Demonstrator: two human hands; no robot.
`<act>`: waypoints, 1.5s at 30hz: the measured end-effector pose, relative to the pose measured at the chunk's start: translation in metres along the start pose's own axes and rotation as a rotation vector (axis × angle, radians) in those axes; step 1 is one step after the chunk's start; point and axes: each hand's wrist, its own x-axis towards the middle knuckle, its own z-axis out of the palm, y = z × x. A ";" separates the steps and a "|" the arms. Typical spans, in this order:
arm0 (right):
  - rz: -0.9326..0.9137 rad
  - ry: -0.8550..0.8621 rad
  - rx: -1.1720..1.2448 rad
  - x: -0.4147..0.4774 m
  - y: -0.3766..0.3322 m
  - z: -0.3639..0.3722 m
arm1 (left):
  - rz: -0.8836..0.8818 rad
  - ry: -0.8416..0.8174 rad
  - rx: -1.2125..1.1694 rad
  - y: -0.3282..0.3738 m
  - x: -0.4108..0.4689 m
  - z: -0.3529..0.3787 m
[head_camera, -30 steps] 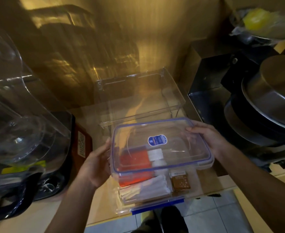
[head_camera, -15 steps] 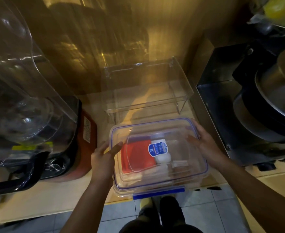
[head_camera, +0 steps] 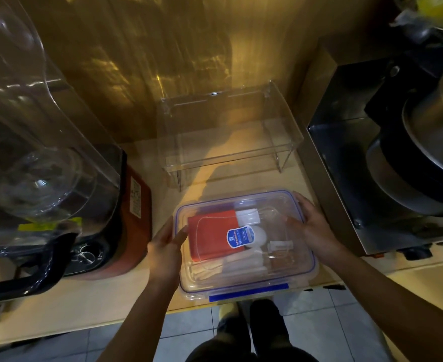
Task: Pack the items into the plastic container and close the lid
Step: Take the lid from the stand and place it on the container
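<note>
Dim tan counter [head_camera: 111,299], tiled floor [head_camera: 184,333]

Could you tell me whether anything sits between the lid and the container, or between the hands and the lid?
Nothing visible. The lid lies flat on the container, the items below it. The left hand and right hand rest directly on its sides.

Clear lid [head_camera: 272,205] had a blue rim and blue-white sticker [head_camera: 240,236]; red pack [head_camera: 211,237] inside, beige desk [head_camera: 111,293].
</note>
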 end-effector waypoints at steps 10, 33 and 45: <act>-0.019 0.064 -0.073 0.032 -0.038 0.013 | 0.023 0.041 0.078 0.013 0.060 0.015; -0.188 0.139 -0.558 0.035 -0.012 0.010 | 0.569 -0.002 1.074 -0.010 0.033 0.015; -0.376 0.098 -1.128 0.060 -0.021 0.008 | 0.544 -0.081 1.355 -0.003 0.054 0.036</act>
